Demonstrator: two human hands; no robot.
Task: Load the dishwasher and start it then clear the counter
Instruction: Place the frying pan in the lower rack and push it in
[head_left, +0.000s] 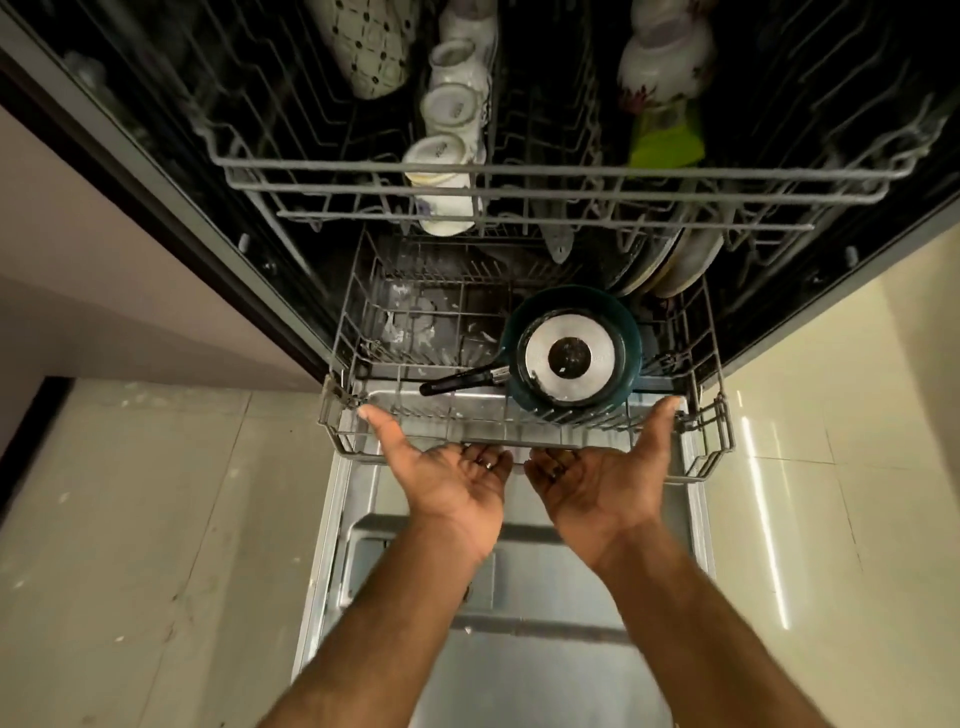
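The dishwasher stands open, its door (519, 597) folded down flat below me. The lower rack (343, 436) is partly out over the door. In it a dark green pan (571, 353) lies upside down, black handle pointing left, with plates (685, 265) upright behind it. My left hand (447, 478) and my right hand (602, 478) are palm-up at the rack's front rail, fingers curled under the rail, thumbs spread along it. The upper rack (519, 174) holds white cups (441, 156), a patterned dish (363, 47), a floral pot (665, 57) and a green item (667, 140).
Pale glossy floor tiles (156, 545) lie on both sides of the door. A cabinet panel (104, 260) flanks the dishwasher on the left. The left half of the lower rack holds no dishes.
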